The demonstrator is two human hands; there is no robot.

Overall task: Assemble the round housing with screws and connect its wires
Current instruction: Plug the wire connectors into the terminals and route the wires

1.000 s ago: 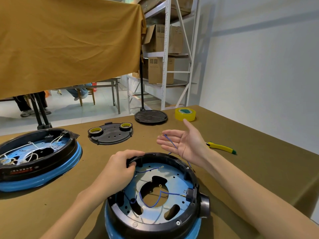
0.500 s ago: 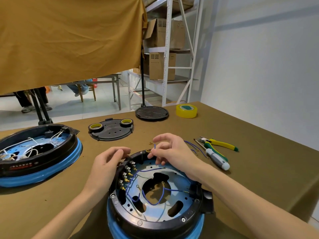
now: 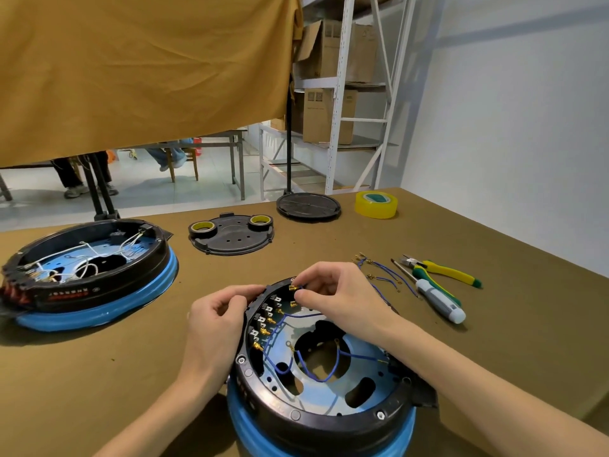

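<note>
The round housing, black rim over a blue base, sits at the near table edge with blue wires looped inside and a row of brass terminals along its left inner wall. My left hand grips the housing's left rim. My right hand pinches a brass wire connector at the far end of the terminal row. Loose blue wires lie on the table to the right.
A second housing with white wires stands at left. A black cover plate carrying two tape rolls, a black disc and a yellow tape roll lie farther back. A screwdriver and yellow-handled pliers lie at right.
My right hand came in from an open palm over the table and now pinches a connector at the terminal row. The left hand shifted along the rim. The view moved closer.
</note>
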